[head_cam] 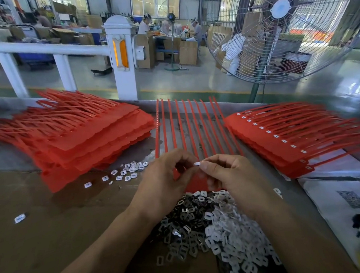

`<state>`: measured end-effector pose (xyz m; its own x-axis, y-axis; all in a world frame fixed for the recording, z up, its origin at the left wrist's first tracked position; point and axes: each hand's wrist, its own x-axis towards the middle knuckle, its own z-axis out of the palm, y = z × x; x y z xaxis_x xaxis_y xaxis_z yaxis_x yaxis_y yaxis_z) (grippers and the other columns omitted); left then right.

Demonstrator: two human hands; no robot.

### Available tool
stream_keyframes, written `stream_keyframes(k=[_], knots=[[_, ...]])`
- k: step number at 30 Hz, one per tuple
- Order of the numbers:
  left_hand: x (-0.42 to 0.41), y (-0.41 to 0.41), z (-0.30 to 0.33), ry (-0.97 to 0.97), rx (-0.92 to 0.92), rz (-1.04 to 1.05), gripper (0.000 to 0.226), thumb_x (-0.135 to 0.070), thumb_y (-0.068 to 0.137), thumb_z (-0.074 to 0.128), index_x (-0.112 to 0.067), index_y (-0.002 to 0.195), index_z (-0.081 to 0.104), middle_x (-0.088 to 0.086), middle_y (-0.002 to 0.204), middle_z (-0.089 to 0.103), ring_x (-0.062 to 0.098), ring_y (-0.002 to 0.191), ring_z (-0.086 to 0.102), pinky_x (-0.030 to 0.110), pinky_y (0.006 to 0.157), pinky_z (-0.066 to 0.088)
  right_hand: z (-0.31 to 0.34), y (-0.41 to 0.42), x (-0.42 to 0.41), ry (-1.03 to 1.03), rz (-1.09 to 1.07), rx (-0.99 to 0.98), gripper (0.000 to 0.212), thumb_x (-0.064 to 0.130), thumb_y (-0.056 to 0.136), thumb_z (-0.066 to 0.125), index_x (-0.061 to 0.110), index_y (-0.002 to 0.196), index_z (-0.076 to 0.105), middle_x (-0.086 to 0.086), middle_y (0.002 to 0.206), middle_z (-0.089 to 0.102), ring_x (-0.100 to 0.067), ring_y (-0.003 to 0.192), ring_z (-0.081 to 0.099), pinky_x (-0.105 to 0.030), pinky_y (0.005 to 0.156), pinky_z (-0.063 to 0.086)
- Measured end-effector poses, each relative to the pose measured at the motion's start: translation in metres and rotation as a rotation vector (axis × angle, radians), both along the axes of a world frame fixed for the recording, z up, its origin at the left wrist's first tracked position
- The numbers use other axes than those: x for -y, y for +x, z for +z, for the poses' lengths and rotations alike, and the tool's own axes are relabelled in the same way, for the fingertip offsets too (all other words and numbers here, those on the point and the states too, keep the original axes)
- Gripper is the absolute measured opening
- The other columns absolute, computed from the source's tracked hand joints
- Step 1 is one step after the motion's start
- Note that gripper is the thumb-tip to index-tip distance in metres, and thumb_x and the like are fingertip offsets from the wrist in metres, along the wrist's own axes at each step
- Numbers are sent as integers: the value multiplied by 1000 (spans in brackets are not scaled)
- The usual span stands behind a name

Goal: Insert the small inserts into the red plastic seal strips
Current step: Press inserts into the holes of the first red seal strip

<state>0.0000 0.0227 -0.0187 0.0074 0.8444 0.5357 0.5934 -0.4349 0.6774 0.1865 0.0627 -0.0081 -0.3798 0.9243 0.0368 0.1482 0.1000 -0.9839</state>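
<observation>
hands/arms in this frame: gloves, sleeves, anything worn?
Nothing worn that shows. Left hand and right hand are bare: no gloves, rings or tape. Both forearms are bare down to the frame edge, with no sleeves, watch or wristband in view. Short fingernails.

bright daylight from far windows | floor glare | edges blurred, warped

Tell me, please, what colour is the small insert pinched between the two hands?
White; the small insert shows in the head view.

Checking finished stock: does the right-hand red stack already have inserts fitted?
Yes, white inserts sit in a row along the right stack.
</observation>
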Motion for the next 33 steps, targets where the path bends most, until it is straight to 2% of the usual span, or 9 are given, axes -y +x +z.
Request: stream_keyframes(k=[2, 6, 10, 13, 16, 19, 22, 25, 33], knots=[[1, 1, 1, 34, -40, 4, 15, -25, 88, 76, -34, 94, 66, -17, 87, 67, 9, 85, 65, 26, 73, 52, 0, -1, 0, -19, -7, -2, 16, 39, 93, 70, 28, 98, 81, -3, 83, 75, -10, 70, 65, -24, 70, 55], [3, 1, 4, 140, -150, 64, 14, -28, 87, 76, -31, 95, 65, -17, 89, 63, 3, 85, 60, 24, 82, 45, 0, -2, -1, -63, -15, -15, 24, 44, 87, 70, 25, 96, 81, -8, 83, 72, -14, 69, 65, -31, 71, 55], [1, -2, 5, 154, -146, 70, 14, -26, 88, 75, -32, 94, 64, -17, 89, 63, 5, 86, 61, 32, 82, 48, 1, -2, 1, 19, -73, 56, 19, 42, 97, 66, 29, 95, 79, 4, 85, 76, -3, 70, 65, -27, 71, 54], [-2, -10, 6, 86, -91, 133, 9, -35, 88, 71, -37, 92, 63, -19, 90, 65, 5, 88, 62, 30, 79, 49, 4, 2, 1, 156, -190, 212, 20, 47, 99, 61, 33, 95, 76, 20, 89, 76, 8, 79, 67, -21, 72, 47], [-7, -25, 4, -66, -41, 232, 5, -37, 89, 72, -36, 89, 66, -22, 90, 66, -1, 88, 62, 22, 76, 50, 7, 6, 1, 204, -212, 328, 19, 46, 99, 62, 31, 93, 74, 18, 85, 75, 11, 80, 64, -14, 64, 42], [-14, -28, 4, -171, -140, 301, 5, -36, 88, 73, -33, 92, 70, -17, 89, 66, 2, 88, 61, 37, 84, 53, 5, 8, -2, 224, -193, 430, 19, 43, 100, 64, 29, 92, 74, 13, 84, 74, 13, 80, 61, -4, 57, 41], [-20, -14, 8, -174, -271, 308, 6, -36, 88, 73, -32, 91, 70, -19, 85, 57, 12, 97, 60, 43, 91, 48, 2, 7, -5, 222, -188, 452, 17, 43, 99, 65, 30, 90, 73, 15, 81, 72, 15, 80, 61, -1, 55, 40], [-28, -2, 9, -178, -372, 296, 6, -40, 90, 69, -38, 95, 66, -20, 90, 51, 13, 105, 53, 37, 94, 36, -1, 7, -7, 226, -198, 453, 17, 42, 98, 66, 29, 89, 74, 15, 78, 72, 15, 76, 62, -2, 53, 40], [-35, 4, -2, -270, -436, 347, 14, -46, 91, 67, -35, 99, 70, -14, 107, 61, 17, 114, 50, 38, 99, 30, -6, 8, -11, 236, -197, 451, 17, 43, 97, 66, 29, 92, 74, 16, 76, 71, 14, 75, 62, -2, 54, 39]])
